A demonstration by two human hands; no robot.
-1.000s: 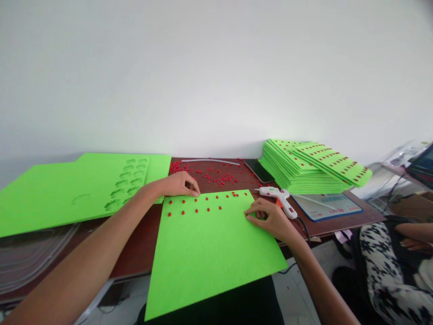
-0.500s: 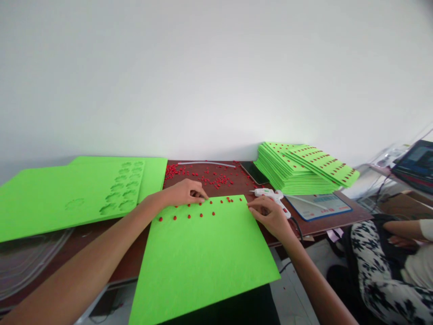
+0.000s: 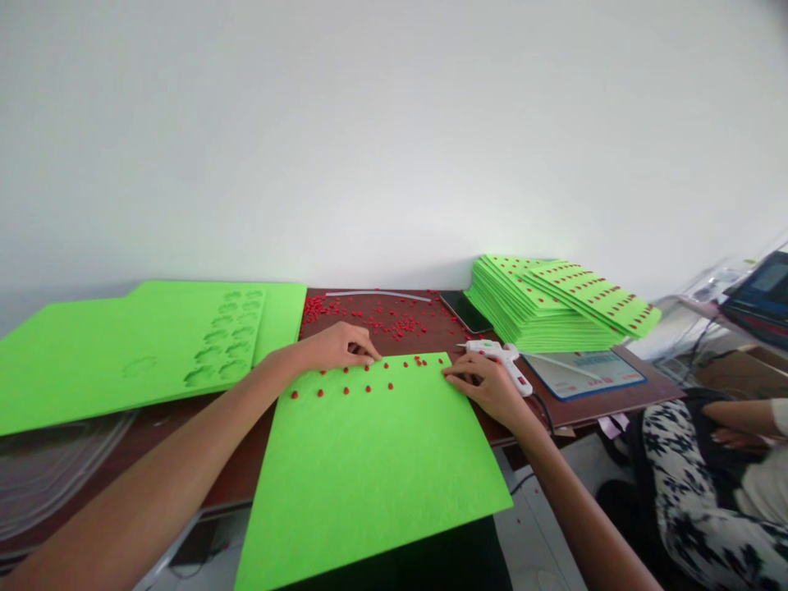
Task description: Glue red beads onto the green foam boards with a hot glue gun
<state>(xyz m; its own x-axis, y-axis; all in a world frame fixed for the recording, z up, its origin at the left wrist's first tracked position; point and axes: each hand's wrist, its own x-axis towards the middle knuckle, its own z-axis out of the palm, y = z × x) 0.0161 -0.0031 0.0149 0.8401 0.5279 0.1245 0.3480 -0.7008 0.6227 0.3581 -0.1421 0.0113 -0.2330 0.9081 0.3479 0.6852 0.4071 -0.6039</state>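
Note:
A green sheet (image 3: 375,460) lies over the table's front edge and slopes down toward me. Red pieces (image 3: 345,391) sit in two rows near its far edge, with a small cluster (image 3: 419,361) toward the right. My left hand (image 3: 345,346) rests at the far edge, thumb and index finger pinched together; anything between the fingertips is too small to make out. My right hand (image 3: 483,382) is at the sheet's far right corner, its fingertips closed together on the surface beside the last red piece. What they hold, if anything, is hidden.
Loose red pieces (image 3: 400,327) and a phone (image 3: 466,312) lie behind the sheet. At right are a white glue gun (image 3: 501,359), a stack of dotted green sheets (image 3: 542,328) and a seated person (image 3: 689,468). Larger green sheets (image 3: 160,336) cover the left.
My right hand has moved slightly left, from the sheet's right edge onto its corner. My left hand stays at the far edge, and the view has shifted a little.

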